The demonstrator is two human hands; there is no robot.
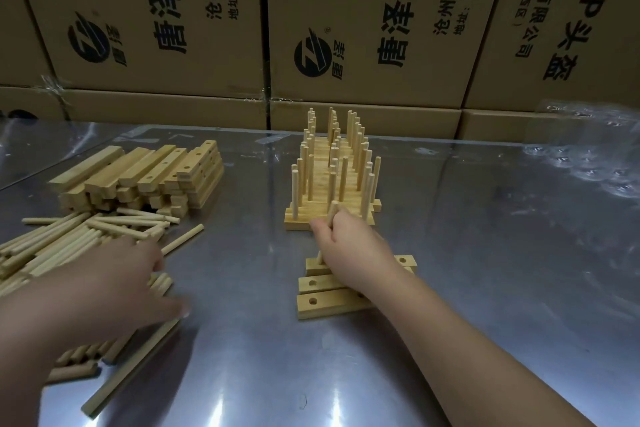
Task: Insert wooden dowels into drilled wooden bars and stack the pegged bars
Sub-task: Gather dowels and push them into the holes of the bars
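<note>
Three drilled wooden bars (329, 303) lie side by side in the middle of the table. My right hand (349, 246) grips an upright dowel (333, 210) above the farthest of them. Whether the dowel's lower end sits in a hole is hidden by the hand. Behind it stands the stack of pegged bars (332, 177) with several dowels pointing up. My left hand (117, 274) reaches over the loose dowel pile (69, 239) at the left, blurred. I cannot tell whether its fingers hold a dowel.
A pile of unpegged drilled bars (145, 173) sits at the back left. Cardboard boxes (346, 28) wall off the far edge of the shiny metal table (485, 270). Crumpled clear plastic (588, 156) lies at the back right. One long stick (131, 371) lies near the front left.
</note>
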